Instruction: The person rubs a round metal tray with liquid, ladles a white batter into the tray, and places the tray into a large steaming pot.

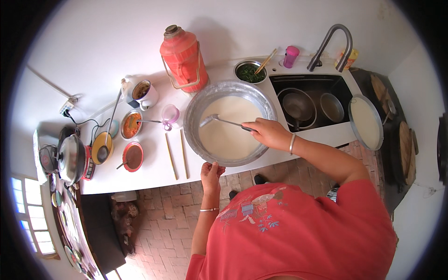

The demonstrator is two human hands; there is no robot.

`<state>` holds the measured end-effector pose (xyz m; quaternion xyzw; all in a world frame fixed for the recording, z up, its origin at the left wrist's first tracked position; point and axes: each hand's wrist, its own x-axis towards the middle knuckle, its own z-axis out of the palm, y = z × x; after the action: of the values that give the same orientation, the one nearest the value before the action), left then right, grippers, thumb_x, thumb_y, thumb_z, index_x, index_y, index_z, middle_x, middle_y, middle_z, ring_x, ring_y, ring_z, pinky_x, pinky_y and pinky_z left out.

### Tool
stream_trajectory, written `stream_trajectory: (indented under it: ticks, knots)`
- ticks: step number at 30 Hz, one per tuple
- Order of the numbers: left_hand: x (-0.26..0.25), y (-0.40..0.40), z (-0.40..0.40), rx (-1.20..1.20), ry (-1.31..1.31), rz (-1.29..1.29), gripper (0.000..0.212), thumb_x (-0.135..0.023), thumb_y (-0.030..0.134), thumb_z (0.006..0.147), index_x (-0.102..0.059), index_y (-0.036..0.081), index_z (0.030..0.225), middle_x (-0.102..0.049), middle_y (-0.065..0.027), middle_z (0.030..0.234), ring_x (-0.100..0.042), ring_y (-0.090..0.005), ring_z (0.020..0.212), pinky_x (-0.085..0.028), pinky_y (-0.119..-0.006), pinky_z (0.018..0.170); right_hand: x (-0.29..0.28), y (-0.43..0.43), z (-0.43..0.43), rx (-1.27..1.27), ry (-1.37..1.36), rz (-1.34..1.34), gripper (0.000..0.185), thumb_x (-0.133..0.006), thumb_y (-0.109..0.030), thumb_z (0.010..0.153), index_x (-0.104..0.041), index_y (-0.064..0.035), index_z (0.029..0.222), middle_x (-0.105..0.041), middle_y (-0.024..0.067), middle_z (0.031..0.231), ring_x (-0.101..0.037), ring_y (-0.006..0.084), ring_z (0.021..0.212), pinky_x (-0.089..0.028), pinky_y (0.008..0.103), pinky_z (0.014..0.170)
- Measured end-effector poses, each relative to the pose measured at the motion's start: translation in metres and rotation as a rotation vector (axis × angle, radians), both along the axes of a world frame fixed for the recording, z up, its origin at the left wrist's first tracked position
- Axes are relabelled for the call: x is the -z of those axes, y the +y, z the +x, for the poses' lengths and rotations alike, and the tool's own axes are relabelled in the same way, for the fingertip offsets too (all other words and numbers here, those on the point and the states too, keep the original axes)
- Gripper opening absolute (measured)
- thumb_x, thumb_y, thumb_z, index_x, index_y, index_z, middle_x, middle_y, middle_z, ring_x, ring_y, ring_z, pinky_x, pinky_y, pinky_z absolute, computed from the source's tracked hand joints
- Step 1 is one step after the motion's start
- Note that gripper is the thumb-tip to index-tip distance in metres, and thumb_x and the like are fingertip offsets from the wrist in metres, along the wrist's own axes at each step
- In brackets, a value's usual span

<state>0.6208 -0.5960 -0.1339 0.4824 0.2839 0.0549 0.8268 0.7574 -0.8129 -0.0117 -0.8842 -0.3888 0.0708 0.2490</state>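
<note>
A large metal basin (229, 160) of pale, creamy batter stands at the counter's front edge. My right hand (267, 133) is closed around the dark handle of a metal ladle (229, 121), whose head lies at the batter's surface. With thumb and fingers, my left hand (211, 175) pinches the basin's near rim. Two wooden chopsticks (184, 154) lie apart on the counter to the left. Near them are a pink-rimmed clear cup (170, 114), a metal bowl of red sauce (131, 125) and a red bowl of brown sauce (133, 157).
Behind the basin stand a red thermos flask (183, 56) and a bowl of chopped greens (250, 72). The sink (315, 84) holds pans under a curved faucet (329, 42). A round pan of pale batter (365, 122) is at the right. A lidded electric pan (71, 159) stands far left.
</note>
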Motion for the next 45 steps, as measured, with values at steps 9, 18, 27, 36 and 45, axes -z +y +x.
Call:
stream_trajectory:
  ticks: [9, 18, 27, 36, 45]
  knots:
    - [0.001, -0.001, 0.0, 0.0, -0.025, -0.002, 0.009, -0.052, 0.009, 0.089, -0.048, 0.002, 0.091, -0.06, -0.0088, 0.075, -0.06, -0.0159, 0.064, -0.052, -0.027, 0.062, 0.03, 0.042, 0.01, 0.147, 0.03, 0.175, 0.032, -0.053, -0.012, 0.084, -0.055, -0.009, 0.116, -0.058, 0.0139, 0.087, -0.057, 0.031, 0.082, -0.045, 0.0401, 0.075]
    - [0.004, -0.001, 0.0, -0.001, -0.014, 0.0, 0.01, -0.053, 0.009, 0.088, -0.047, 0.002, 0.089, -0.058, -0.0086, 0.075, -0.06, -0.0178, 0.064, -0.052, -0.028, 0.061, 0.013, 0.012, 0.001, -0.062, 0.067, 0.058, 0.031, -0.051, -0.017, 0.084, -0.057, -0.0101, 0.113, -0.06, 0.0146, 0.085, -0.058, 0.0314, 0.082, -0.046, 0.0409, 0.075]
    - [0.002, 0.0, -0.001, -0.022, -0.006, 0.002, 0.01, -0.053, 0.009, 0.089, -0.048, 0.001, 0.091, -0.059, -0.009, 0.076, -0.06, -0.0156, 0.064, -0.052, -0.026, 0.061, -0.004, -0.001, -0.002, -0.024, 0.018, -0.051, 0.03, -0.053, -0.017, 0.084, -0.057, -0.0116, 0.114, -0.057, 0.0121, 0.083, -0.058, 0.0303, 0.077, -0.047, 0.041, 0.069]
    - [0.001, -0.003, 0.0, -0.022, -0.026, 0.005, 0.01, -0.053, 0.009, 0.088, -0.048, 0.001, 0.091, -0.06, -0.0092, 0.076, -0.061, -0.0167, 0.063, -0.053, -0.027, 0.06, 0.024, 0.038, 0.01, 0.093, -0.05, 0.194, 0.029, -0.052, -0.016, 0.085, -0.056, -0.011, 0.113, -0.057, 0.0139, 0.084, -0.058, 0.0314, 0.078, -0.047, 0.0402, 0.07]
    - [0.002, -0.001, -0.001, -0.014, -0.01, 0.012, 0.01, -0.053, 0.009, 0.088, -0.048, 0.001, 0.091, -0.06, -0.0089, 0.076, -0.06, -0.0159, 0.063, -0.052, -0.026, 0.06, -0.005, 0.002, -0.002, -0.143, -0.001, -0.093, 0.03, -0.053, -0.018, 0.084, -0.057, -0.0119, 0.113, -0.057, 0.0148, 0.083, -0.059, 0.0314, 0.074, -0.048, 0.041, 0.067]
